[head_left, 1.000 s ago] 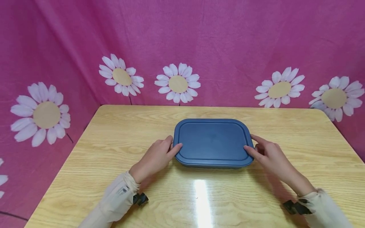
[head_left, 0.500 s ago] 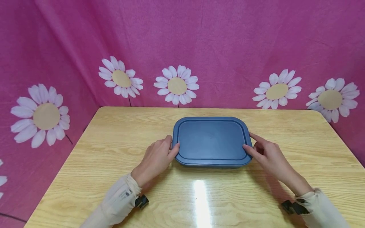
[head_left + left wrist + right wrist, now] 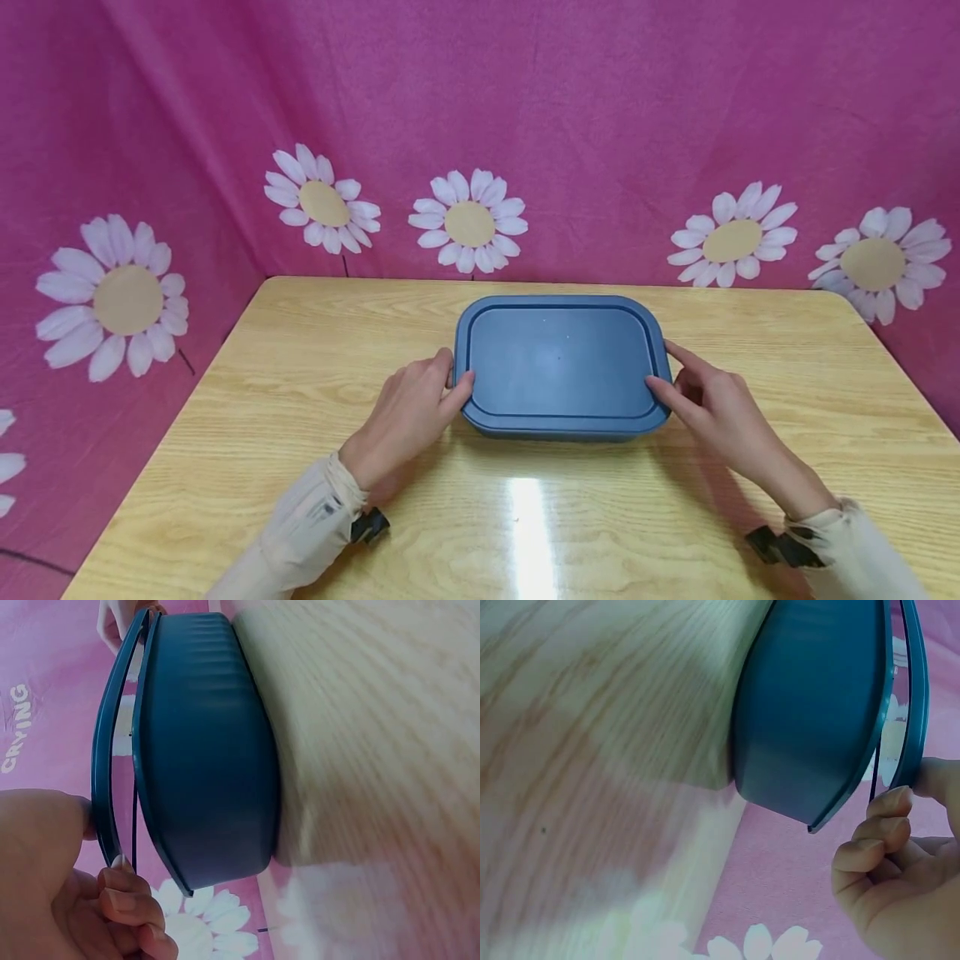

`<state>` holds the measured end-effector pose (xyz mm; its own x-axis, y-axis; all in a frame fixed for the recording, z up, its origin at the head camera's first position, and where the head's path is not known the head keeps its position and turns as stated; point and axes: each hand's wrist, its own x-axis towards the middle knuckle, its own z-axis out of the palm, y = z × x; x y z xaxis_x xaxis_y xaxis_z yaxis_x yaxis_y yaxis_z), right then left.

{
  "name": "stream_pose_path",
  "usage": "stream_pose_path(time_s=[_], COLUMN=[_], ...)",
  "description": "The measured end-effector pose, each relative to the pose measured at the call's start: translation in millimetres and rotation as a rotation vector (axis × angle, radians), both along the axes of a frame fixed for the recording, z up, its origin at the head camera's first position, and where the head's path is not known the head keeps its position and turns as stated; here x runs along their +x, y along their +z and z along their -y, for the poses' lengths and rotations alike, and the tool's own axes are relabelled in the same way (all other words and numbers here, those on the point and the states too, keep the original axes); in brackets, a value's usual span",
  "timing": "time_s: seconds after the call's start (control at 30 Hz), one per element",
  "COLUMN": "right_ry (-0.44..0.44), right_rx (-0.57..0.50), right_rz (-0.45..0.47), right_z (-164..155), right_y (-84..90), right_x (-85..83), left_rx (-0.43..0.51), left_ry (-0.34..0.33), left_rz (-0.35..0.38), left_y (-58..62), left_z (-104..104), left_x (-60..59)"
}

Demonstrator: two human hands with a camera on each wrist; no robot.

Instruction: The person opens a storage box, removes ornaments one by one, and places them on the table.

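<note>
A dark blue rectangular container [image 3: 202,742] stands on the wooden table [image 3: 300,375], its body also seen in the right wrist view [image 3: 810,705]. Its blue lid [image 3: 558,362] is held at both short ends. My left hand [image 3: 453,375] pinches the lid's left edge, thumb on top and fingers underneath. My right hand [image 3: 675,379] pinches the right edge the same way. Both wrist views show a thin gap between the lid [image 3: 112,750] and the container's rim. The left hand [image 3: 101,844] and right hand [image 3: 911,787] clasp only the lid [image 3: 917,675]. The container's inside is hidden.
A pink cloth with white daisies [image 3: 468,221] hangs close behind the table and along its left side. The table's rounded back corners lie near the cloth. A bright glare patch [image 3: 528,517] sits on the wood in front of the container.
The lid has risen slightly off the container between both hands. The hands keep the same hold on its ends and have moved up with it.
</note>
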<state>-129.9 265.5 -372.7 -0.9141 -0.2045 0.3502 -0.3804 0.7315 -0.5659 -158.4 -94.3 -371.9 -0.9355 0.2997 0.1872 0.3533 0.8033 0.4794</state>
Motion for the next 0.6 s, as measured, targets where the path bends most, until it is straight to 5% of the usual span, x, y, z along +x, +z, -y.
stream_pose_path(time_s=[0.4,0.6], right_ry=[-0.021,0.031], right_rx=[0.019,0.004], right_rz=[0.047,0.076], right_z=[0,1], right_y=[11.1,10.0], right_x=[22.6,34.8], left_rx=[0.076,0.095], left_ry=[-0.081,-0.061], left_rz=[0.064,0.061], left_y=[6.4,6.5], left_z=[5,13], left_x=[10.2,25.5])
